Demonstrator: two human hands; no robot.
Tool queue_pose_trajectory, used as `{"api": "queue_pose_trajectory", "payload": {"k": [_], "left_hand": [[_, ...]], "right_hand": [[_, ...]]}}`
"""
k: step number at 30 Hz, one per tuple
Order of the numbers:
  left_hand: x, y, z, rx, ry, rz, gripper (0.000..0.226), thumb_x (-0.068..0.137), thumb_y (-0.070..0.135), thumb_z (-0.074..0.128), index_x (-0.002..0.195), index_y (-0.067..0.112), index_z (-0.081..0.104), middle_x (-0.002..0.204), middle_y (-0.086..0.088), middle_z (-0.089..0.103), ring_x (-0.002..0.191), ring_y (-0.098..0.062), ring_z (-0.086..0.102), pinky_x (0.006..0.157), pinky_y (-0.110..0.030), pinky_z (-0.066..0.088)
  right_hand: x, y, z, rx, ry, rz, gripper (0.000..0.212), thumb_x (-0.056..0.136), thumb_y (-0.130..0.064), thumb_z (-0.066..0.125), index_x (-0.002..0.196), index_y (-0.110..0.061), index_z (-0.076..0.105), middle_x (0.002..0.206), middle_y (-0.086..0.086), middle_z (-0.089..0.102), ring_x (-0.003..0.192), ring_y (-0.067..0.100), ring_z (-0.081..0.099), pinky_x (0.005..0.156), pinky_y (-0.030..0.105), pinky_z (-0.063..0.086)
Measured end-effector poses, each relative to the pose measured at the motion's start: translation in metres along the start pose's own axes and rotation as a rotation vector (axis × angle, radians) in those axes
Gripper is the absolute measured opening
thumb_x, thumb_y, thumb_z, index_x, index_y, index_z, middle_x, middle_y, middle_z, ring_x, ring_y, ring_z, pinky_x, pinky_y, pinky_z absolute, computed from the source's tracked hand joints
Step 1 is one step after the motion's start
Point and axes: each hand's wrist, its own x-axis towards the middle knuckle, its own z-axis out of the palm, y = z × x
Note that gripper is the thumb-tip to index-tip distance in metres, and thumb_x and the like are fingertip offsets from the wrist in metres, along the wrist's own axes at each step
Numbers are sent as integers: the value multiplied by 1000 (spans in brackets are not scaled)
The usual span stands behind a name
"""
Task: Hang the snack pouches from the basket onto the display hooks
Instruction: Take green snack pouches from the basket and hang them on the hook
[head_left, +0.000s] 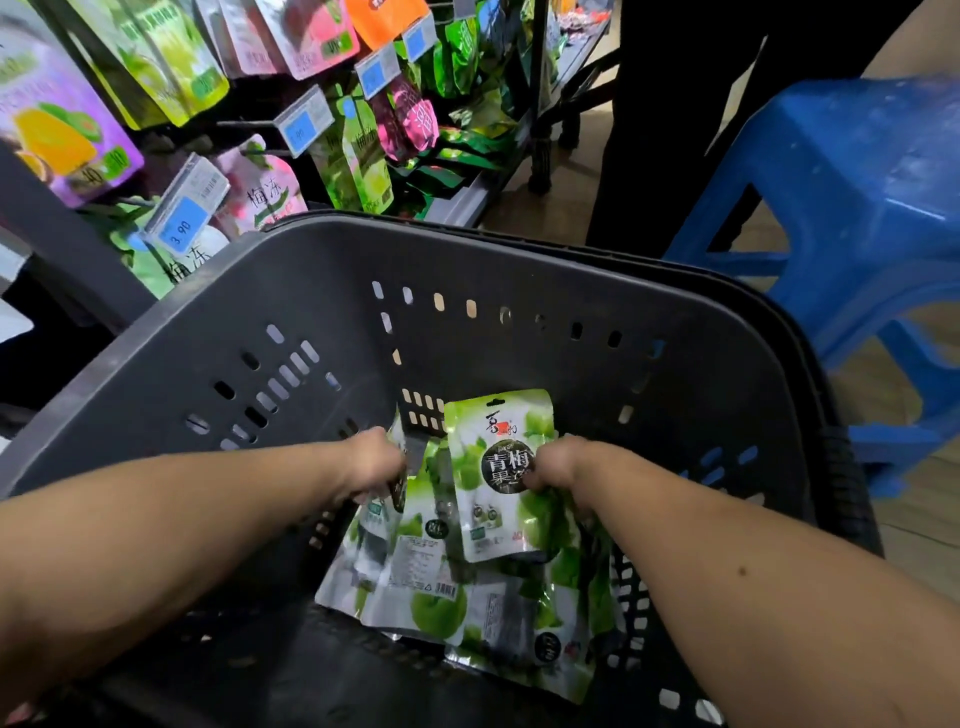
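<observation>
- Both my arms reach down into the dark grey basket (332, 270), whose walls are pierced with slots.
- My right hand (558, 465) is closed on the right edge of a green pouch (493, 467), holding it upright above the rest. Its front reads 青梅 in white on a dark round patch, with a small red logo above and green plums printed around it.
- My left hand (376, 465) is closed around the top of another pouch (384, 499) near the basket's left wall; its print is too hidden to read.
- More pouches of the same kind (441, 587) lie flat in a loose pile on the basket floor, toward the right wall, some face down showing a barcode and fine print I cannot read.
- Beyond the basket's far rim hang display pouches (260, 192) marked 梅冻, and a blue price tag (182, 223) reads 3.90.
- A blue plastic stool (857, 208) stands past the basket's far right corner.
</observation>
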Motion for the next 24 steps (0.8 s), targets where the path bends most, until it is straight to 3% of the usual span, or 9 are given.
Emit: {"api": "queue_pose_trajectory", "payload": {"k": [2, 5, 8, 11, 15, 17, 20, 22, 24], "left_hand": [[-7, 3, -14, -176, -30, 13, 21, 92, -2, 47, 80, 14, 56, 92, -16, 63, 79, -25, 58, 69, -37, 55], [-26, 4, -22, -668, -13, -45, 20, 73, -9, 44, 77, 3, 60, 70, -20, 60, 58, -28, 59, 61, -40, 59], [-37, 12, -23, -1030, -131, -86, 20, 82, 13, 48, 85, 2, 65, 79, -23, 68, 63, -36, 67, 84, -50, 54], [-41, 18, -24, -1137, -293, -49, 56, 97, 52, 50, 109, 2, 72, 108, -25, 73, 97, -40, 72, 92, -48, 53], [-45, 15, -21, -960, -442, 24, 64, 87, 54, 65, 126, 4, 68, 125, -24, 68, 117, -40, 65, 111, -52, 44], [-43, 13, -20, -846, -481, 64, 58, 88, 50, 68, 125, 5, 70, 125, -20, 69, 118, -38, 65, 110, -50, 45], [-44, 14, -15, -741, -303, 93, 46, 85, 36, 78, 117, 5, 72, 104, -13, 77, 94, -28, 76, 83, -38, 61], [-41, 17, -12, -632, -109, 129, 32, 81, 27, 84, 105, 9, 75, 89, -6, 79, 73, -18, 77, 58, -24, 57], [-34, 15, -13, -475, 7, 165, 25, 78, 27, 87, 96, 13, 76, 82, -2, 78, 62, -13, 72, 51, -20, 51]], "right_hand": [[-12, -8, 2, 208, -84, -15, 19, 103, -22, 55, 110, -8, 64, 132, 22, 60, 121, 39, 58, 109, 55, 44], [-23, -20, 10, 831, -333, 84, 10, 102, -3, 52, 108, -3, 60, 108, 19, 65, 92, 34, 65, 92, 58, 55], [-27, -33, 19, 1002, -455, 65, 17, 105, -6, 47, 117, -3, 59, 106, 18, 69, 85, 31, 70, 76, 53, 60], [-34, -43, 23, 1089, -514, 32, 19, 105, -8, 49, 119, -3, 60, 97, 15, 75, 79, 28, 74, 64, 47, 63], [-34, -44, 26, 1012, -468, -30, 14, 105, -10, 51, 111, -6, 63, 81, 7, 76, 78, 21, 71, 67, 40, 59], [-29, -43, 28, 968, -422, -60, 19, 102, -12, 58, 118, -4, 64, 92, 10, 78, 87, 25, 74, 80, 45, 61], [-23, -41, 31, 883, -383, -63, 34, 94, -16, 70, 125, -3, 64, 108, 14, 77, 100, 30, 75, 95, 52, 57], [-24, -38, 30, 853, -416, -76, 32, 93, -16, 72, 120, -1, 65, 109, 14, 77, 102, 29, 74, 97, 50, 57], [-24, -33, 26, 814, -391, -112, 18, 91, -12, 74, 107, -4, 67, 105, 12, 76, 97, 24, 73, 95, 45, 58]]}}
